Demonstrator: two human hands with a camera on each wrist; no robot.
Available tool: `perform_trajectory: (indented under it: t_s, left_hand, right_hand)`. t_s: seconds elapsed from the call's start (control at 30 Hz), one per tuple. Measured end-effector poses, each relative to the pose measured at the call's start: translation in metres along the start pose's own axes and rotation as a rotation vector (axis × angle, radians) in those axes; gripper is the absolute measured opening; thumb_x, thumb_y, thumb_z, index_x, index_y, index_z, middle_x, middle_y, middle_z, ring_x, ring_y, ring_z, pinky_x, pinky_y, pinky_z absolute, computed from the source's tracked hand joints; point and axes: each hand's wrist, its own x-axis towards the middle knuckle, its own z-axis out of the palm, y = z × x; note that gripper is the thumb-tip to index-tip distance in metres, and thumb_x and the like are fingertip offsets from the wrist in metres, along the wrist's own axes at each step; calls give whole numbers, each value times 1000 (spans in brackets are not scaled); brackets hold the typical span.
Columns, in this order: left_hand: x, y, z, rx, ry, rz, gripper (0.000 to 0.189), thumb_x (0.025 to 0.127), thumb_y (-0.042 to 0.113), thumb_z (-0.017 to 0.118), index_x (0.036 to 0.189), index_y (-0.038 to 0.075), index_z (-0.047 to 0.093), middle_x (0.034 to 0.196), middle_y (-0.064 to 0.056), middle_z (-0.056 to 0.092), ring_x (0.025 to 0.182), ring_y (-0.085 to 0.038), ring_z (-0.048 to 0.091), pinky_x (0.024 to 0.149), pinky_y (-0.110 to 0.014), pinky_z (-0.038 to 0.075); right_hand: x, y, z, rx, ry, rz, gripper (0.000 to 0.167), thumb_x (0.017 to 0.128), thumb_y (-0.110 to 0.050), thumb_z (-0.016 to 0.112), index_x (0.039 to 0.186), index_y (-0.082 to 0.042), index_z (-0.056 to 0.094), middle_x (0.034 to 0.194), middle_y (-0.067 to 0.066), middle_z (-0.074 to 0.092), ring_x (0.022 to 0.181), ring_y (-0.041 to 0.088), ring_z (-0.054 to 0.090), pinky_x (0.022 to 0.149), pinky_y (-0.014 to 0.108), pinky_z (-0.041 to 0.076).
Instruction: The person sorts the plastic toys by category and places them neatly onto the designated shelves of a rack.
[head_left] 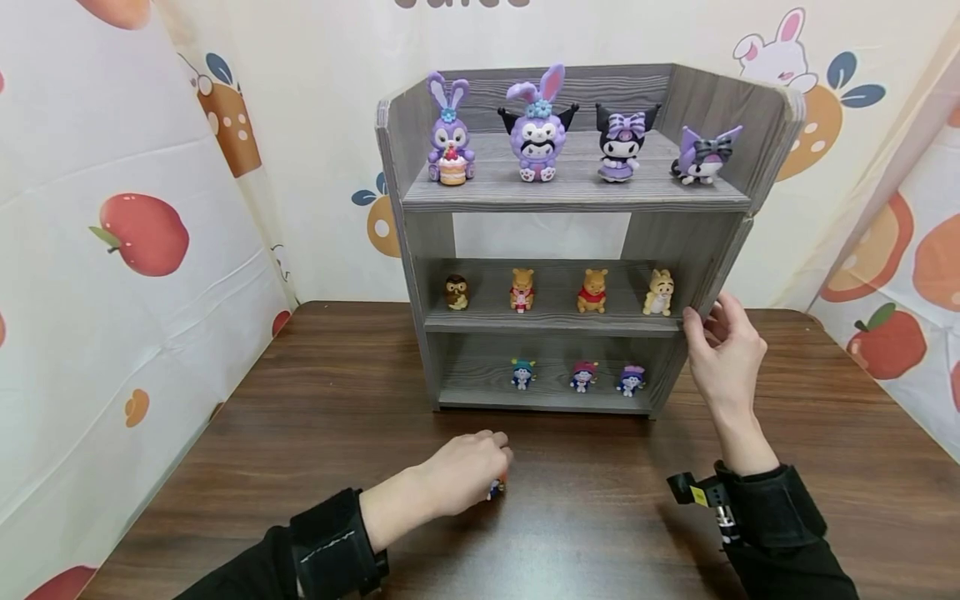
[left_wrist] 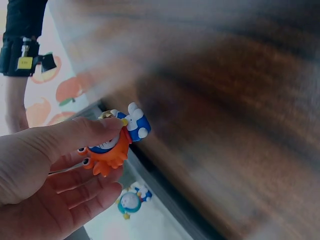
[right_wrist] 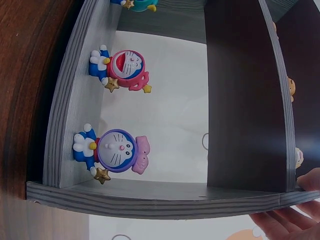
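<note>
My left hand [head_left: 461, 473] pinches a small blue-and-white Doraemon figurine with an orange crab hat [left_wrist: 107, 157] between thumb and fingers. It is low over the table in front of the shelf; in the head view the hand mostly hides the figurine. My right hand [head_left: 723, 354] holds the right side panel of the grey wooden shelf [head_left: 551, 323] at middle-board height. On the bottom board stand similar figurines: one in a teal hat [head_left: 522, 374], one in a pink hat [right_wrist: 126, 65] and one in a purple hat [right_wrist: 117, 150].
The middle board bears an owl figurine [head_left: 456, 292], two yellow bear figurines [head_left: 592, 292] and a pale yellow figurine [head_left: 660, 293]. Several purple bunny-like figurines [head_left: 538, 142] stand on the top board. Below is the brown wooden table [head_left: 322, 375]; fruit-print cloth [head_left: 75, 292] hangs around it.
</note>
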Motion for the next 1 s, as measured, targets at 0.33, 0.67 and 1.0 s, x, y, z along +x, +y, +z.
perform_trajectory:
  t_s: [0.33,0.67,1.0]
  left_hand:
    - [7,-20,-5,10,158,-80,11,72,-1,65,72,8,60,72,-1,49,68,-16,50,59,-24,44]
    - [21,-37,-6,-46,263,-274,15,70,-10,64,75,3,60,78,-7,51,75,-22,51,62,-28,47]
    - [38,-58,0,-73,315,-425,13,70,-8,64,80,-1,60,83,-12,55,79,-27,54,62,-35,48]
  right_hand:
    - [0,0,1,11,1,-20,33,83,-7,58,116,-6,58,97,20,63,74,-14,52,65,9,42]
    - [0,1,0,16,-6,-32,34,83,-6,58,117,-5,57,97,21,62,74,-14,52,63,7,42]
    - [-1,2,1,21,-5,-34,33,83,-5,57,116,-4,57,96,21,62,73,-14,52,62,6,41]
